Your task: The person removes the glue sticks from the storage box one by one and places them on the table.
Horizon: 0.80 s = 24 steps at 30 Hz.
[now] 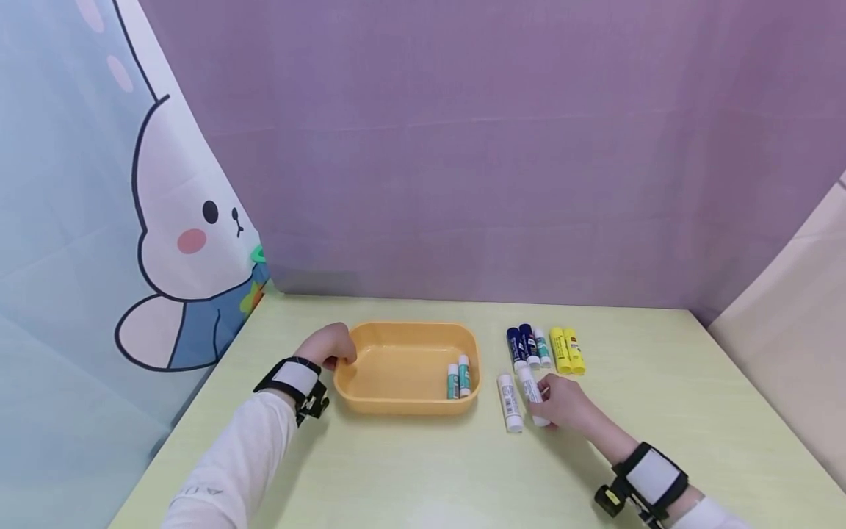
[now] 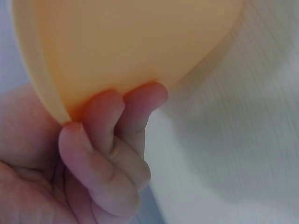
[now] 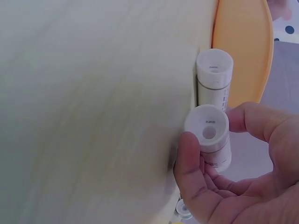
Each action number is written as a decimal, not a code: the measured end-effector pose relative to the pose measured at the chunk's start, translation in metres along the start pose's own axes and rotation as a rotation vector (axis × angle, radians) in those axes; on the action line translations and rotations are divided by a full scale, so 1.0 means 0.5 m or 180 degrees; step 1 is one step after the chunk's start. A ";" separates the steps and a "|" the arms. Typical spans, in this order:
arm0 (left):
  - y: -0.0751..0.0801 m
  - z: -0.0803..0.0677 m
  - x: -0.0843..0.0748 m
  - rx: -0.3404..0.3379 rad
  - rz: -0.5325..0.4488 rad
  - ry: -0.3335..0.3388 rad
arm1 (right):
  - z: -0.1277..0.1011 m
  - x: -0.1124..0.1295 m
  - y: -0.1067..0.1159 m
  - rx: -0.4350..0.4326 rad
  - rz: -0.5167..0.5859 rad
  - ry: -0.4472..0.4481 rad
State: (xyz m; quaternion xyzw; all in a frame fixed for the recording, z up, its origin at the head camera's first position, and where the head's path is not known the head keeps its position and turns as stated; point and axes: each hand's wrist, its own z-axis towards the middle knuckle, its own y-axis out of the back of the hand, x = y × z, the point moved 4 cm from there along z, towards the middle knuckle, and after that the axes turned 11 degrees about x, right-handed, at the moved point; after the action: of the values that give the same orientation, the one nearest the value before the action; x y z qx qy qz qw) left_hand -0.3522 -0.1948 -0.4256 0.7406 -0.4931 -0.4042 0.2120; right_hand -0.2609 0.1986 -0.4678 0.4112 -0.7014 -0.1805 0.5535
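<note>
My left hand (image 1: 333, 344) grips the left end of a yellow-orange plastic tray (image 1: 406, 406); in the left wrist view its curled fingers (image 2: 100, 172) press against the wall below the rim. Two small green-and-white glue sticks (image 1: 465, 376) are inside the tray, at its right end. To the right of the tray, my right hand (image 1: 567, 402) pinches a white glue stick (image 1: 528, 383) between thumb and fingers. In the right wrist view, the round white end of that glue stick (image 3: 206, 127) faces the camera. Another white glue stick (image 1: 510, 405) lies just left of it.
Behind the right hand lie two dark blue glue sticks (image 1: 515, 345), a green-and-white glue stick (image 1: 542, 348) and two yellow glue sticks (image 1: 560, 350), side by side. A purple curtain (image 1: 476, 162) hangs along the far edge of the pale table (image 1: 410, 477).
</note>
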 end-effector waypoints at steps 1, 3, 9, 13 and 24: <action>0.000 0.000 0.000 -0.0002 -0.0004 -0.0002 | 0.000 -0.001 -0.001 -0.0002 -0.0006 0.0005; 0.001 0.000 0.000 -0.0005 -0.0010 -0.0012 | 0.000 -0.002 -0.002 -0.0014 -0.0010 -0.0001; 0.000 0.002 0.002 -0.0009 -0.0013 -0.0019 | 0.000 0.001 -0.005 -0.0001 -0.0077 -0.0012; -0.001 0.001 0.001 -0.0013 -0.0016 -0.0028 | 0.000 0.003 -0.007 -0.0038 -0.0125 0.0028; -0.001 0.002 0.002 -0.0015 -0.0010 -0.0054 | 0.001 0.002 -0.015 -0.0034 -0.0071 -0.0014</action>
State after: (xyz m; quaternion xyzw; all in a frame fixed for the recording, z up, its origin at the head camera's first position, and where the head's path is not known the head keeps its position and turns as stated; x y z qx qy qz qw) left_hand -0.3525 -0.1953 -0.4268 0.7374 -0.4928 -0.4120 0.2090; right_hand -0.2585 0.1936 -0.4726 0.4156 -0.6970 -0.1913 0.5522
